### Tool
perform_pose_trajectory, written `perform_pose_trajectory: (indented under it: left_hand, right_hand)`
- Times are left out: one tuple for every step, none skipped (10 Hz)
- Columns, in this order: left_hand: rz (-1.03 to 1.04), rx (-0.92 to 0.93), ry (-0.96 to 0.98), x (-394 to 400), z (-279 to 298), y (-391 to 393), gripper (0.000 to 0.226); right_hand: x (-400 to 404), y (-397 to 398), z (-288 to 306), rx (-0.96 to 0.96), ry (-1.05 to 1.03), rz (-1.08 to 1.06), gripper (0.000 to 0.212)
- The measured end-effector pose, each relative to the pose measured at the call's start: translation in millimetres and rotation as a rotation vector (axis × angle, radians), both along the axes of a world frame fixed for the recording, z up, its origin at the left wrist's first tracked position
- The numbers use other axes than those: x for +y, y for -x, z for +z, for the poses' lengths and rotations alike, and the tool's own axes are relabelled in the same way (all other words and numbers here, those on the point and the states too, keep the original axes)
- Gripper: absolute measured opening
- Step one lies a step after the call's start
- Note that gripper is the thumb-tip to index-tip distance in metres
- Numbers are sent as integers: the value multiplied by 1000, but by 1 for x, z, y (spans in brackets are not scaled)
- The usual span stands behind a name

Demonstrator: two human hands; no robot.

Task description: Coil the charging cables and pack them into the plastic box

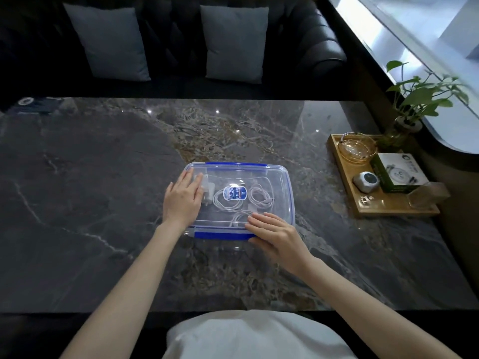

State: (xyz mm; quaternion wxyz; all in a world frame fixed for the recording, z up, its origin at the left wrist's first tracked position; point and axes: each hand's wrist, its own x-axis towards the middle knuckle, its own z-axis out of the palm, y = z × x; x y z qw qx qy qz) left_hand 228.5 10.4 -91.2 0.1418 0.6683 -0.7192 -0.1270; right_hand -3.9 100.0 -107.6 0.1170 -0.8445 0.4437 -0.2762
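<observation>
Clear plastic box (281, 182) with lid (259, 174) on, sitting on the dark bench (103, 177). Left hand (182, 200) flat on the lid's left end, fingers spread out, gripping nothing. Right hand (276, 235) flat on the near right corner, fingers out straight, also gripping nothing. White coiled charging cables (256, 196) inside the box, between both hands. White plug (208, 190) just beside the left hand's fingertips. Blue clip (220, 235) just left of the right hand. Wooden tray (388, 203) well off to the right.

Clear plastic box (282, 182) — lidded — holds coiled white cables (259, 196).
</observation>
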Motion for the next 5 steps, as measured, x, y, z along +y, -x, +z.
perform_pose_trajectory:
  left_hand:
    - [-4,8,6,2,0,1,44]
    - [-10,-12,30,2,1,2,44]
    - [-16,-87,21,2,2,3,44]
    - [-12,-127,39,-7,14,11,38]
    - [2,-48,4,-22,41,25,34]
  right_hand:
    - [-1,0,4,-48,-54,5,34]
    - [-3,0,9,-99,-120,-11,27]
    - [-10,1,20,-115,-232,-37,22]
    - [-23,-1,42,-258,-385,-158,16]
    - [-38,3,71,-494,-239,-292,13]
